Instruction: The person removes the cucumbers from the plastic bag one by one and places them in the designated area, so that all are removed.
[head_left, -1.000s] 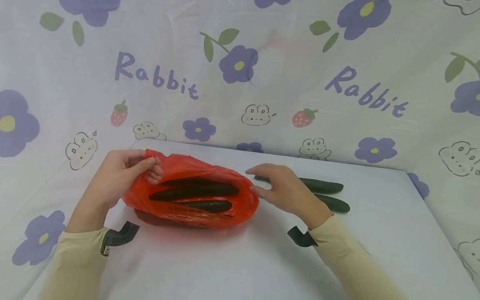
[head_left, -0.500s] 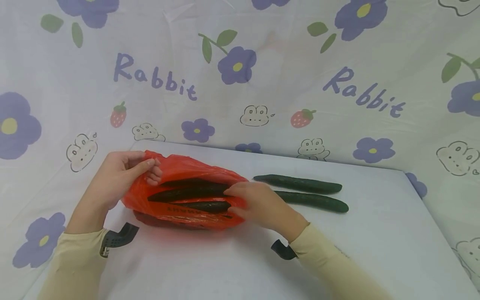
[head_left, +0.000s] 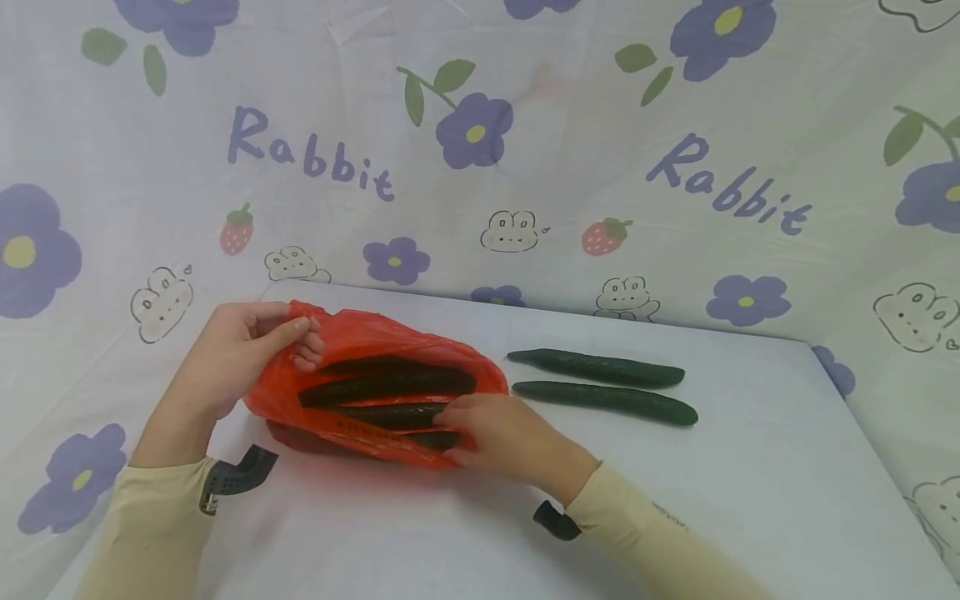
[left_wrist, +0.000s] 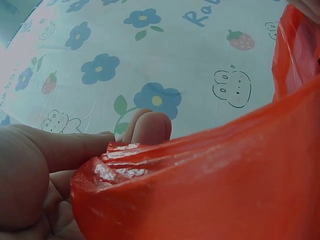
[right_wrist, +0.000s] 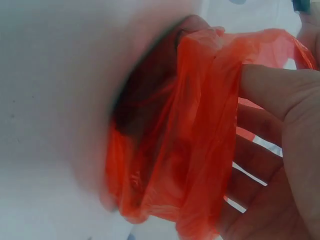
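One red bag (head_left: pixel 397 331) was found on the left part of the counter (head_left: pixel 757 433), its mouth spread and facing the wearer. Contents: at least three dark green cucumbers (head_left: pixel 386 387), lying lengthwise and roughly parallel across the mouth; the depth of the bag behind them was too dark for a full count. Lettering (head_left: pixel 371 430) on the near side of the film was blurred. The left hand (head_left: pixel 251 342) pinched the rim at the upper left corner between thumb and fingers, the film gathered in creases there, as the left wrist view confirmed. The right hand (head_left: pixel 510 437) was at the right end of the mouth, touching the bag, its fingers over the ends of the nearer cucumbers. In the right wrist view its fingers stood slightly apart but the tips were hidden by red film, so whether it gripped anything could not be told. Through the film in that view a dark form showed. Outside the bag, to its right, two further cucumbers lay on the counter near each other, one far (head_left: pixel 596 367) and one near (head_left: pixel 603 402), roughly parallel. A printed cloth (head_left: pixel 562 183) hung behind the counter.
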